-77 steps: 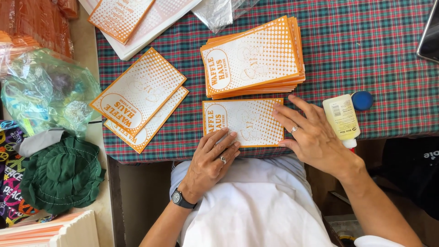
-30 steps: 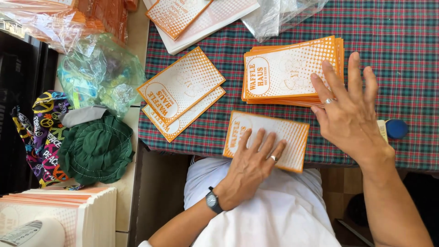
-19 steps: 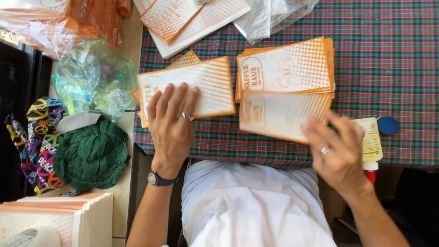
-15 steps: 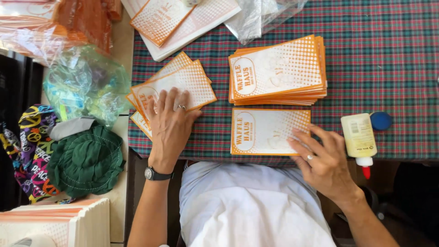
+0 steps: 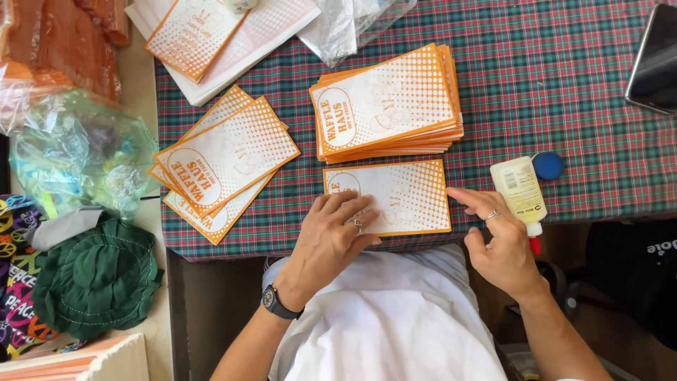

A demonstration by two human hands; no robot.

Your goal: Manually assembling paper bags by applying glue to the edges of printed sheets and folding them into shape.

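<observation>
A single flat paper bag (image 5: 395, 197), orange-edged with a dotted print, is laid at the near edge of the table (image 5: 578, 92), its long side running along that edge. Its left end is pressed flat by the left hand (image 5: 331, 243), whose fingers are spread loosely over the paper; nothing is gripped. The right hand (image 5: 497, 240) is held just off the bag's right edge, one finger stretched toward that edge, the others curled; whether the paper is touched cannot be told.

Just beyond the bag, a stack of bags (image 5: 386, 102) is squared up, a narrow strip of checked cloth being left between the two. To the left of the bag, a fanned pile of bags (image 5: 222, 162) is spread, slightly apart from it. To the right of the bag, a glue bottle (image 5: 520, 190) is laid with its red tip over the table edge, and a blue cap (image 5: 548, 166) is set just beside it. Open cloth is left farther right of the bag, up to a phone (image 5: 656, 60) at the far corner.
</observation>
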